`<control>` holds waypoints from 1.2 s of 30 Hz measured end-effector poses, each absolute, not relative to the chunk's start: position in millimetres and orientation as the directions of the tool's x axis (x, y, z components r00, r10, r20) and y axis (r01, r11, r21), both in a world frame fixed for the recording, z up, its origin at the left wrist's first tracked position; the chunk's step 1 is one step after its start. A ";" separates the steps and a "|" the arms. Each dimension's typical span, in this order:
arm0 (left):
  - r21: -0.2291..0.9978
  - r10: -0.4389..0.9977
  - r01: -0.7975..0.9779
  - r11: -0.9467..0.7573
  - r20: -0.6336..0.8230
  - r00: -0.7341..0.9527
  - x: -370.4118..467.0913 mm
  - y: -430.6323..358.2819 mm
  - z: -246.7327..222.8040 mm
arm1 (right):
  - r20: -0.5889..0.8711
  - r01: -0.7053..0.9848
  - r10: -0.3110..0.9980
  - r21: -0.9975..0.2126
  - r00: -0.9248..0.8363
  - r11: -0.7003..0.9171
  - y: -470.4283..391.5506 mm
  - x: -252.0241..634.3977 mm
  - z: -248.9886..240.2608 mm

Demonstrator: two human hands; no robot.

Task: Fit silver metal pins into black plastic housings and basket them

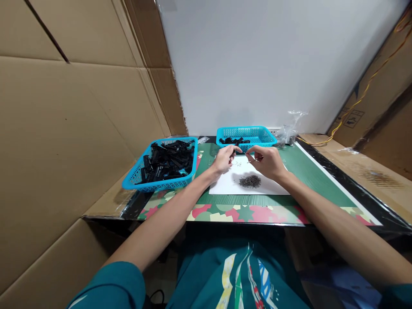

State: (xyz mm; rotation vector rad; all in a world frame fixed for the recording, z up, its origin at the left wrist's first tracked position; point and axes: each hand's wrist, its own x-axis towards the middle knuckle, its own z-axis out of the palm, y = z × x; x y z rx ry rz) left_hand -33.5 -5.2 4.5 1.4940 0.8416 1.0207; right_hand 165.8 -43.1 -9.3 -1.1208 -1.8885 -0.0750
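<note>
Over a white sheet (222, 185), my left hand (225, 158) is closed, fingers curled round what looks like a small black part, mostly hidden. Close to its right, my right hand (264, 159) pinches a thin metal tool (251, 161), whose tip points left. A pile of small dark metal pieces (250, 181) lies on the sheet below the hands. A few tiny bits (238, 164) are scattered between the hands. Behind them stands a blue basket (262, 136) with some black parts (230, 140) at its left end.
At the left, a larger blue basket (167, 186) is full of black plastic parts (172, 159). Clear plastic bags (286, 134) stand at the back right. A green patterned mat (322, 178) covers the table. Cardboard walls (80, 111) rise at the left and right, with a yellow cable (362, 96) at right.
</note>
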 end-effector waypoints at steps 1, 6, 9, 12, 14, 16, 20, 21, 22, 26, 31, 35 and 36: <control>0.981 0.918 -0.011 -0.193 0.184 0.351 -34.5 -2.0 2.7 | 0.729 0.707 0.667 -0.393 -0.151 0.589 -42.9 165.2 -8.9; 0.954 0.907 -0.034 -0.298 0.294 0.301 -34.6 6.4 -4.9 | 0.749 0.646 0.657 -0.458 -0.089 0.610 -45.0 163.2 -5.6; 0.928 0.885 -0.004 -0.372 0.356 0.301 -32.5 6.3 -6.7 | 0.760 0.654 0.648 -0.464 -0.053 0.597 -48.1 163.5 -3.5; 0.897 0.852 0.048 -0.440 0.400 0.338 -32.4 5.0 -6.4 | 0.773 0.674 0.633 -0.442 -0.049 0.592 -50.2 164.3 -2.2; 0.883 0.827 0.053 -0.466 0.413 0.382 -33.4 3.7 -5.5 | 0.777 0.686 0.624 -0.406 -0.089 0.604 -50.2 164.4 -2.3; 0.873 0.807 0.051 -0.485 0.424 0.411 -34.5 2.2 -4.3 | 0.778 0.694 0.613 -0.365 -0.139 0.621 -49.5 164.2 -3.0; 0.842 0.787 0.078 -0.534 0.462 0.408 -35.7 0.2 -2.5 | 0.770 0.710 0.606 -0.312 -0.200 0.631 -47.8 164.6 -4.9; 0.831 0.784 0.092 -0.549 0.473 0.403 -35.9 -0.1 -2.1 | 0.763 0.716 0.612 -0.307 -0.208 0.627 -47.6 165.0 -5.2; 0.819 0.781 0.111 -0.563 0.482 0.397 -36.0 -0.3 -1.8 | 0.756 0.722 0.618 -0.303 -0.215 0.622 -47.5 165.6 -5.5; 0.764 0.766 0.203 -0.613 0.510 0.392 -36.7 -2.3 -0.1 | 0.739 0.730 0.625 -0.279 -0.253 0.625 -47.4 168.3 -5.9; 0.713 0.734 0.236 -0.661 0.547 0.402 -37.4 -5.1 1.9 | 0.707 0.736 0.652 -0.281 -0.275 0.616 -47.2 169.8 -6.6; 0.711 0.728 0.233 -0.664 0.544 0.417 -37.7 -5.6 1.6 | 0.699 0.729 0.655 -0.283 -0.288 0.623 -47.6 170.1 -7.0; 0.712 0.729 0.234 -0.662 0.538 0.424 -37.8 -5.5 1.4 | 0.694 0.730 0.658 -0.283 -0.292 0.622 -47.7 170.1 -6.9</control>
